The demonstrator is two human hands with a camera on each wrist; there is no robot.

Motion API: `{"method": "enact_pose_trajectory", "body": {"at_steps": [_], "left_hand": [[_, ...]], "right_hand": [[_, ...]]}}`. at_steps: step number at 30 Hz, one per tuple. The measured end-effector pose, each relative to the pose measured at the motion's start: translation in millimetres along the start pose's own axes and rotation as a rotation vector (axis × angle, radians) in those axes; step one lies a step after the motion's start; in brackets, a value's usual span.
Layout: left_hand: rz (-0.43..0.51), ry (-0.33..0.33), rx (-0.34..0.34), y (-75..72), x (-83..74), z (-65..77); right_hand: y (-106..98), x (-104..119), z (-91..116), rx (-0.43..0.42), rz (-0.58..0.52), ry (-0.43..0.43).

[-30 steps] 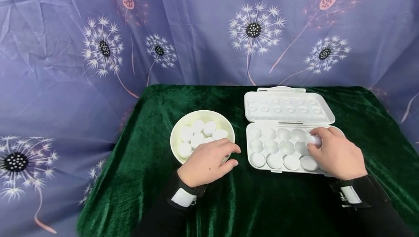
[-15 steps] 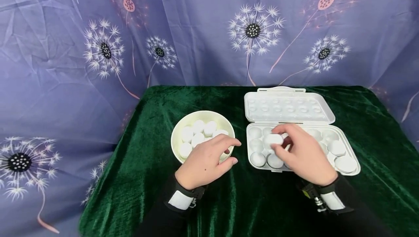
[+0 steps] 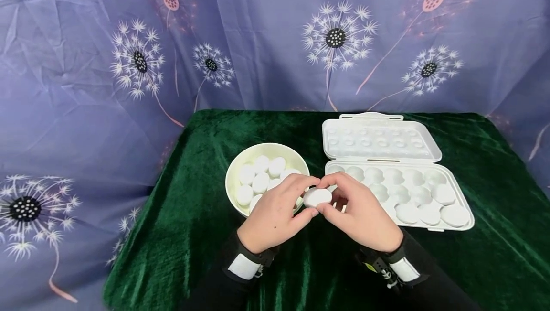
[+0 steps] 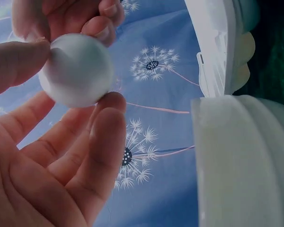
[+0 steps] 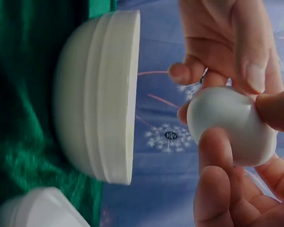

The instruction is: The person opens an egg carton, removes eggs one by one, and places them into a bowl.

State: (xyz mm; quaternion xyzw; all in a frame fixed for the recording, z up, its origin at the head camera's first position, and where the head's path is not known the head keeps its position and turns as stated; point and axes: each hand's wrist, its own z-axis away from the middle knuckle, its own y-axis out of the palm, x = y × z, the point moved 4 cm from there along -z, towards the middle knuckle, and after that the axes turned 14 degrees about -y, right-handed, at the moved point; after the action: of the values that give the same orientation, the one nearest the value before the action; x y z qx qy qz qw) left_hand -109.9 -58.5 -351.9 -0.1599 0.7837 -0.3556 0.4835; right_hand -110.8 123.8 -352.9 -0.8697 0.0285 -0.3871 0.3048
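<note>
A white egg [image 3: 317, 197] is held up between both hands, over the gap between bowl and egg box. My right hand [image 3: 365, 213] grips it from the right with thumb and fingers. From the other side my left hand [image 3: 275, 215] has thumb and fingertips on the same egg, as the left wrist view shows with the egg [image 4: 77, 71] large in front. Behind the left hand stands a cream bowl [image 3: 230, 177] with several white eggs [image 3: 260, 183], partly hidden by that hand. The white egg box [image 3: 466, 201] lies open at the right, its front left corner covered by the right hand.
The egg box's lid [image 3: 380, 141] is folded back, away from me. Several eggs [image 3: 455, 215] sit at the right and front of the box, beside hollow cups. A green velvet cloth [image 3: 185, 234] covers the table; a purple dandelion-print curtain [image 3: 266, 53] hangs behind.
My right hand has carried the egg leftward from the right part of the egg box to the left hand. The left hand, held still by the bowl, now touches the egg too.
</note>
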Motion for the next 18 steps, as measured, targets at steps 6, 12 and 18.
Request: {"method": "enact_pose_trajectory", "body": {"at_steps": [6, 12, 18], "left_hand": [[-0.008, -0.008, -0.014, -1.1, 4.6, 1.7], [-0.072, -0.043, -0.038, -11.2, 16.3, 3.6], [-0.222, -0.141, -0.059, -26.1, 35.1, 6.4]], "right_hand": [[8, -1, -1, -0.031, -0.101, 0.021], [10, -7, -1, -0.042, -0.126, 0.074], [3, -13, 3, -0.086, -0.074, 0.109]]}}
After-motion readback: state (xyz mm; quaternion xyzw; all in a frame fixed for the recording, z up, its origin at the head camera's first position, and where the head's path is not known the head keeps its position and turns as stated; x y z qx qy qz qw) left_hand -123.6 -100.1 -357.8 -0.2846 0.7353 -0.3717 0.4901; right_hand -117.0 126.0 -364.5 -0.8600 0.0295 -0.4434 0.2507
